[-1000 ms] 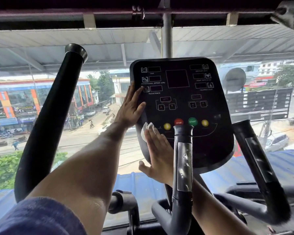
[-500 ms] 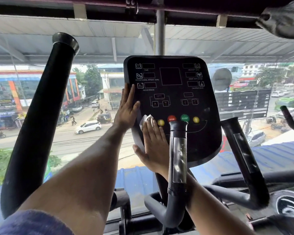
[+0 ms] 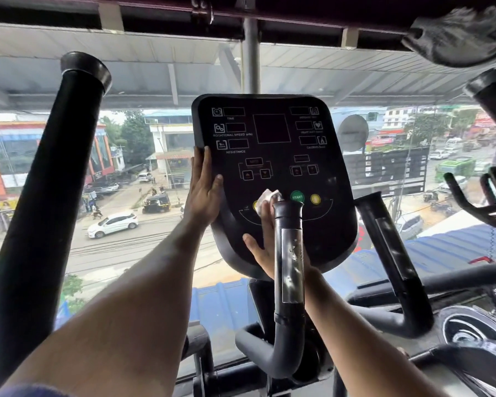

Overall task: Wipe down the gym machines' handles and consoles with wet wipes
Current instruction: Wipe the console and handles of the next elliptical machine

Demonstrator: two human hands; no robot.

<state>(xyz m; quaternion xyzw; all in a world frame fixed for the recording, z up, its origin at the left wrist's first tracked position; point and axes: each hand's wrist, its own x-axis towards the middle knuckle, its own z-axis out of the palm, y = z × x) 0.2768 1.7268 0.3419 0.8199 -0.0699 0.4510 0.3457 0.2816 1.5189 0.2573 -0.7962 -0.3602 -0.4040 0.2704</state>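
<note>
A black console [image 3: 272,133] with dark displays and coloured buttons faces me in the middle of the view. My left hand [image 3: 203,193] holds its left edge, fingers behind the rim and thumb on the front. My right hand [image 3: 262,239] lies flat against the lower panel and presses a crumpled white wet wipe [image 3: 265,199] over the button row, just left of the green START button [image 3: 297,196]. An inner handle with a metal sensor strip [image 3: 290,262] stands in front of my right hand and hides part of it.
A thick black moving handle [image 3: 45,202] rises at the left, another handle tip [image 3: 491,93] at the upper right. A second inner handle [image 3: 390,253] stands right of the console. Another machine's handlebars [image 3: 476,207] are at the far right. A window onto a street lies behind.
My right hand has slid the wipe to the right along the button row, from the console's left edge to beside the START button. My left hand has shifted up the left rim.
</note>
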